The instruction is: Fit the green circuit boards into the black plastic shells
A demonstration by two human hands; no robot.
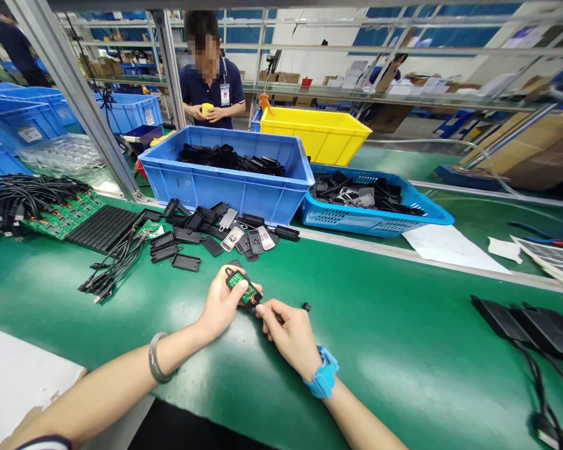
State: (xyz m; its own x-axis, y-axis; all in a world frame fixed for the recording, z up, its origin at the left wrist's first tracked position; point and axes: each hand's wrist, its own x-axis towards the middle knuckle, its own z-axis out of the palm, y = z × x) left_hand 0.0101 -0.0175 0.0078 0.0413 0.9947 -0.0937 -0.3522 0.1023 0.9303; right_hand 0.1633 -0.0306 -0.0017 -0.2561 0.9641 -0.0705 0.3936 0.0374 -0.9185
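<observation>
Hands apparently seating a green circuit board [242, 288] in a black housing [229, 272].
Left hand [223, 306] is gripping the black housing, fingers curled shut; right hand [288, 331] is pinching its edge; pressing home likely needs even alignment.

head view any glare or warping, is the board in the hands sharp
Head view: soft glare patches on the green belt; wide-angle bending tilts the frame post and smears the right-edge shelves; the circuit board in the left hand and right hand is sharp.
</observation>
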